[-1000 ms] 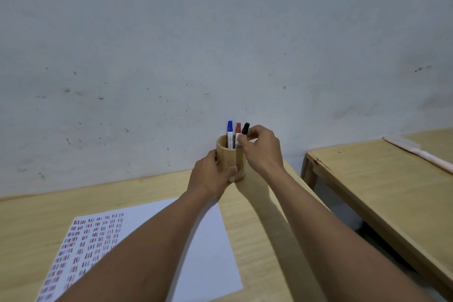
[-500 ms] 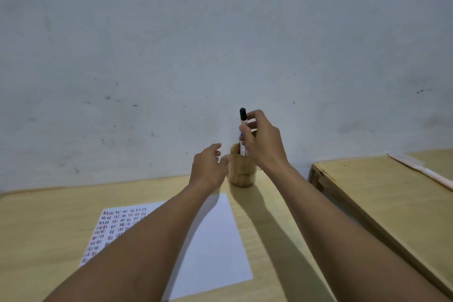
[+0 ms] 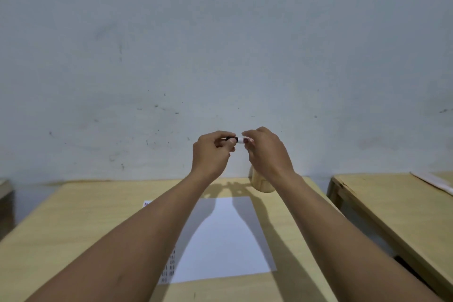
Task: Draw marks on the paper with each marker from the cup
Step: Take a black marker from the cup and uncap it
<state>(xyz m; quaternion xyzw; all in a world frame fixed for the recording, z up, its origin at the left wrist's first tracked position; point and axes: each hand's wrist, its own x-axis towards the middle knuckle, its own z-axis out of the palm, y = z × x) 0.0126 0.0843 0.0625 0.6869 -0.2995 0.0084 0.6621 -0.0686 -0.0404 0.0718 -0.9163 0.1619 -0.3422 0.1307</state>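
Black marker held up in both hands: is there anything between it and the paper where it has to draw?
Nothing visible. The black marker is held level between the left hand and right hand, above the paper. The bare part of the sheet below lies open; only the forearms cross its edges. The cup stands beyond the far corner.

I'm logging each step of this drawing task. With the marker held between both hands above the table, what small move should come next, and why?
Probably pull the cap off: the left hand pinches the black cap end of the marker, the right hand holds its white barrel, and it looks capped, above the paper.
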